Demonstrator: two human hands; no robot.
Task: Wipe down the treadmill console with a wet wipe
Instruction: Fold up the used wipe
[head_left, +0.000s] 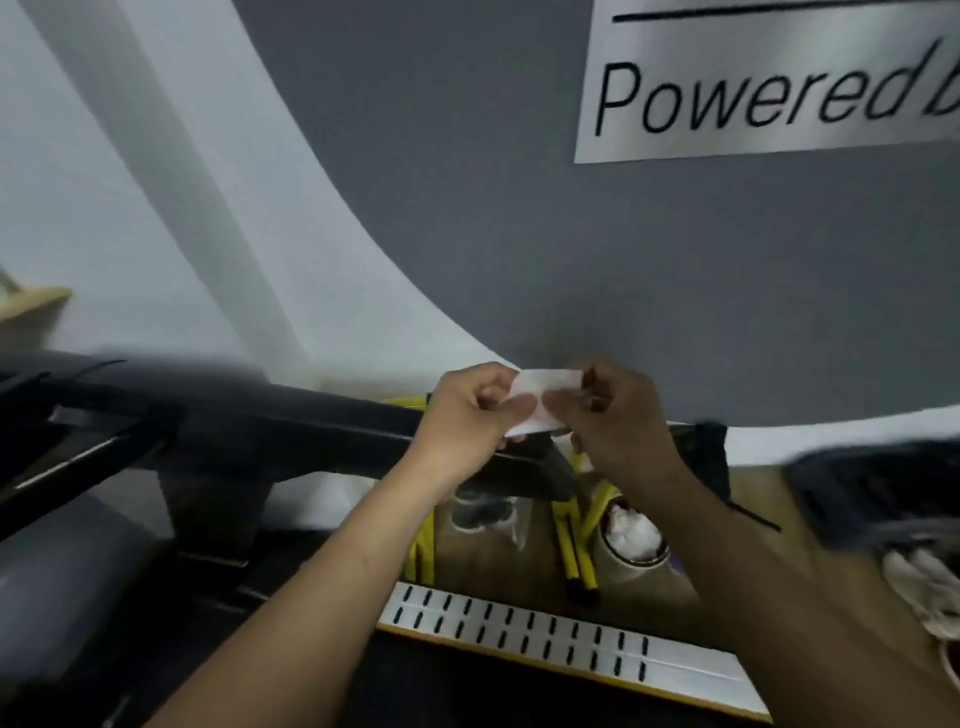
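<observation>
I see a silver sign (769, 83) reading "Powered" on the grey wall (467, 182), and a white slotted strip (545, 639) along the wooden table's (493, 566) near edge.

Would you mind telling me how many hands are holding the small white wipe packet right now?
2. The left hand pinches the left end of the small white wipe packet; the right hand pinches its right end. No other hand is in view.

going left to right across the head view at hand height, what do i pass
black bar → left hand → wet wipe, pinched by both hands → right hand → dark blurred object at the far right
</observation>
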